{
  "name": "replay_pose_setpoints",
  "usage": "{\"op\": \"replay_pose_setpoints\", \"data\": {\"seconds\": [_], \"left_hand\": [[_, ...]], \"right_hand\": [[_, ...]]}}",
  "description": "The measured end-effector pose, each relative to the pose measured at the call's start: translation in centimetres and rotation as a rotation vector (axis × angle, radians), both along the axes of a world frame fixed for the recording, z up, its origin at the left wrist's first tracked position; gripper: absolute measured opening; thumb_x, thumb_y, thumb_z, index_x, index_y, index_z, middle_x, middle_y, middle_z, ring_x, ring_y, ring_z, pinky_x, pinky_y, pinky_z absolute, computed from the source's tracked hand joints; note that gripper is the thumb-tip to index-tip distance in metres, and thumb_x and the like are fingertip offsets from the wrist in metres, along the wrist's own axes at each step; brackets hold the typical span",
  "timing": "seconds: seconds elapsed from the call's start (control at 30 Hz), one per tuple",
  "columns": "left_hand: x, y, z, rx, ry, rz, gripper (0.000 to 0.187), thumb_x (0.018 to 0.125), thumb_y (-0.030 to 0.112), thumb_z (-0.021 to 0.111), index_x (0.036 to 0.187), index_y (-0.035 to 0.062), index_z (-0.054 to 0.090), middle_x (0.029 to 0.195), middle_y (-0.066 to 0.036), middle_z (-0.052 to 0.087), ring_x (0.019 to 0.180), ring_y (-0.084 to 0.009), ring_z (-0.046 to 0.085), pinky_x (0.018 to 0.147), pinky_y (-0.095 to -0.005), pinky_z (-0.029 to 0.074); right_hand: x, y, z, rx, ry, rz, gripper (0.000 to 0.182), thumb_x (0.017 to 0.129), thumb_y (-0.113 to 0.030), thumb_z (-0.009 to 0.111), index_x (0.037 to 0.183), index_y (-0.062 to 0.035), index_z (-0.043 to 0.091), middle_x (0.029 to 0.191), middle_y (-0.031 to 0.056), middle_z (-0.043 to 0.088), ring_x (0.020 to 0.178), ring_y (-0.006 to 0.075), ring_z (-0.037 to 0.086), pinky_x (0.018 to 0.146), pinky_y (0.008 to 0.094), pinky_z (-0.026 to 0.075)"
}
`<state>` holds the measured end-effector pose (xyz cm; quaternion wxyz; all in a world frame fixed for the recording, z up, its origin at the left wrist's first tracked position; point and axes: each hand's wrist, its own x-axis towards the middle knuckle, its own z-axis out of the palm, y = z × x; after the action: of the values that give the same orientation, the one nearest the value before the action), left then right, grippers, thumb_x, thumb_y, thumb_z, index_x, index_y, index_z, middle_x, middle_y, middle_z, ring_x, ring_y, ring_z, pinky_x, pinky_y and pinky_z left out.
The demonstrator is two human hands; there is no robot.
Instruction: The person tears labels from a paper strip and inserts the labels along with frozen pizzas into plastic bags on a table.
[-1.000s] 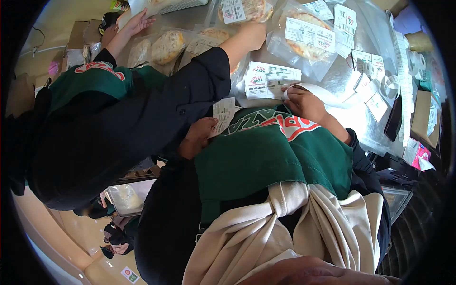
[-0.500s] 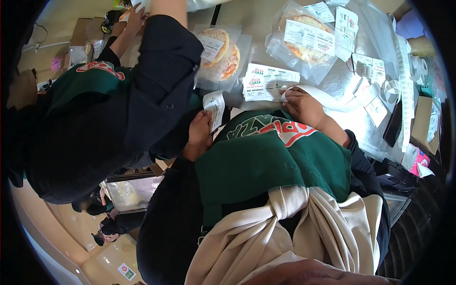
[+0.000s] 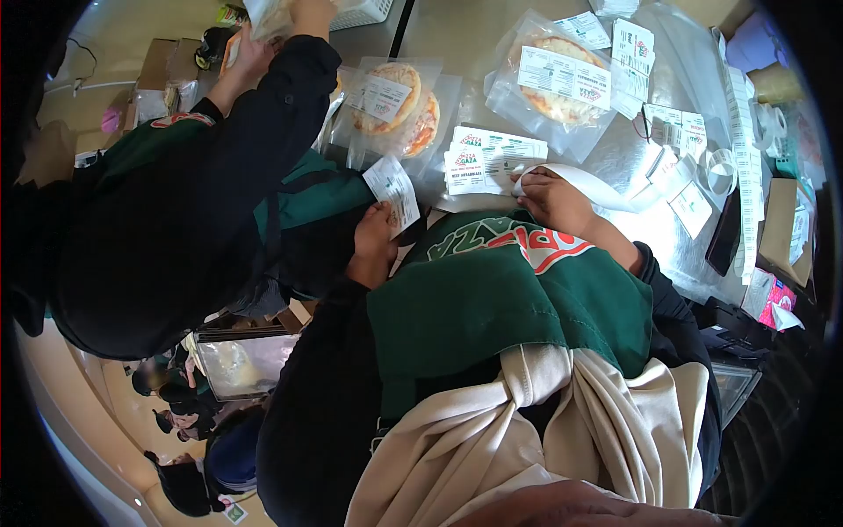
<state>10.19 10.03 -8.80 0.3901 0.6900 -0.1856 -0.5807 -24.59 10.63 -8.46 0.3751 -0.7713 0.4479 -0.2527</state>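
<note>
On the label stack (image 3: pixel 492 161) stand the words "PIZZA GAZA" and "BEEF ARRABBIATA"; on the pizza's label (image 3: pixel 565 76) also stands "PIZZA GAZA".

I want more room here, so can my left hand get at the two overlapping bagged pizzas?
Probably yes: the bagged pizzas lie just beyond the left hand, with the co-worker's arm off to one side. That hand is holding a printed label, though, which might hinder its grasp.

The apron (image 3: pixel 500 303) is dark green with red-and-white lettering, the knotted scarf (image 3: pixel 527 386) plain cream.
</note>
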Motion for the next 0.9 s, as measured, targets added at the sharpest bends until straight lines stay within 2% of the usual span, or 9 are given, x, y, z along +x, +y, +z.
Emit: {"op": "replay_pose_setpoints", "data": {"seconds": [0.13, 0.23, 0.47, 0.6, 0.7, 0.73, 0.77, 0.83, 0.9], "left_hand": [[1.3, -3.7, -3.5, -0.022, -0.015, -0.039, 0.021, 0.084, 0.012, 0.055, 0.102, 0.0020, 0.051, 0.092, -0.012, 0.061, 0.085, -0.0236, 0.061, 0.076, -0.0351, 0.049], [0.6, -6.2, -3.8, -0.020, -0.068, -0.039, 0.019, 0.084, 0.014, 0.056, 0.099, 0.0039, 0.053, 0.088, -0.010, 0.061, 0.080, -0.0231, 0.061, 0.070, -0.0355, 0.048], [-2.6, -9.2, -0.6, 0.099, -0.056, 0.378, 0.016, 0.082, 0.019, 0.059, 0.093, 0.0083, 0.057, 0.079, -0.005, 0.060, 0.068, -0.0220, 0.061, 0.057, -0.0364, 0.046], [-2.1, -9.2, 1.3, 0.246, -0.176, 0.072, 0.006, 0.081, 0.016, 0.056, 0.079, 0.0116, 0.052, 0.066, 0.000, 0.053, 0.053, -0.0176, 0.050, 0.045, -0.0298, 0.038], [-5.4, -10.6, 3.6, 0.216, -0.511, -0.461, 0.006, 0.075, 0.017, 0.054, 0.077, 0.0123, 0.052, 0.068, -0.001, 0.050, 0.060, -0.0184, 0.049, 0.053, -0.0312, 0.038], [-8.5, -12.1, 5.7, 0.003, -0.655, -0.741, 0.006, 0.073, 0.017, 0.054, 0.076, 0.0126, 0.052, 0.068, -0.001, 0.049, 0.062, -0.0187, 0.049, 0.056, -0.0316, 0.038], [-13.1, -14.2, 7.2, -0.522, -0.873, -1.205, 0.007, 0.071, 0.018, 0.053, 0.076, 0.0128, 0.052, 0.069, -0.001, 0.048, 0.064, -0.0189, 0.049, 0.058, -0.0321, 0.039], [-18.8, -18.4, 6.8, -1.788, -0.946, -1.523, 0.009, 0.067, 0.018, 0.052, 0.075, 0.0134, 0.051, 0.069, -0.002, 0.046, 0.069, -0.0195, 0.048, 0.064, -0.0330, 0.039], [-20.6, -19.1, 5.0, -2.094, -0.807, -1.654, 0.012, 0.063, 0.019, 0.051, 0.074, 0.0139, 0.051, 0.070, -0.003, 0.044, 0.073, -0.0200, 0.048, 0.069, -0.0340, 0.039]], "right_hand": [[-0.1, -0.1, 0.2, 0.014, 0.006, 0.017, 0.020, 0.082, -0.016, 0.057, 0.094, -0.0008, 0.064, 0.108, 0.0088, 0.060, 0.103, 0.0302, 0.053, 0.089, 0.0374, 0.043], [-0.2, -0.3, 0.2, 0.011, 0.008, 0.041, 0.020, 0.083, -0.016, 0.057, 0.095, -0.0018, 0.064, 0.108, 0.0091, 0.060, 0.103, 0.0303, 0.053, 0.089, 0.0378, 0.043], [-0.3, -0.1, -1.2, -0.009, -0.009, 0.040, 0.021, 0.085, -0.019, 0.056, 0.095, -0.0026, 0.064, 0.108, 0.0108, 0.060, 0.100, 0.0307, 0.055, 0.086, 0.0387, 0.043], [-0.5, -0.1, -1.3, 0.073, 0.026, 0.056, 0.021, 0.084, -0.019, 0.056, 0.094, -0.0023, 0.064, 0.109, 0.0117, 0.059, 0.101, 0.0305, 0.054, 0.087, 0.0385, 0.043], [-0.6, -0.2, -0.8, 0.044, -0.019, 0.062, 0.021, 0.083, -0.018, 0.057, 0.094, -0.0027, 0.064, 0.107, 0.0118, 0.060, 0.101, 0.0301, 0.054, 0.087, 0.0381, 0.043], [-0.6, -0.2, -0.8, 0.030, -0.024, 0.056, 0.020, 0.083, -0.017, 0.057, 0.094, -0.0028, 0.064, 0.106, 0.0117, 0.060, 0.101, 0.0296, 0.054, 0.087, 0.0379, 0.043], [-0.6, -0.2, -0.9, 0.054, -0.010, 0.055, 0.020, 0.083, -0.017, 0.057, 0.095, -0.0030, 0.064, 0.106, 0.0115, 0.060, 0.102, 0.0293, 0.054, 0.088, 0.0378, 0.043], [-0.6, -0.2, -1.3, 0.105, 0.019, 0.054, 0.020, 0.083, -0.017, 0.057, 0.095, -0.0034, 0.064, 0.107, 0.0112, 0.060, 0.104, 0.0288, 0.053, 0.088, 0.0377, 0.042], [-0.6, -0.3, -1.7, 0.089, 0.009, 0.059, 0.020, 0.082, -0.017, 0.057, 0.095, -0.0041, 0.065, 0.107, 0.0107, 0.060, 0.104, 0.0285, 0.054, 0.089, 0.0376, 0.042]]}}
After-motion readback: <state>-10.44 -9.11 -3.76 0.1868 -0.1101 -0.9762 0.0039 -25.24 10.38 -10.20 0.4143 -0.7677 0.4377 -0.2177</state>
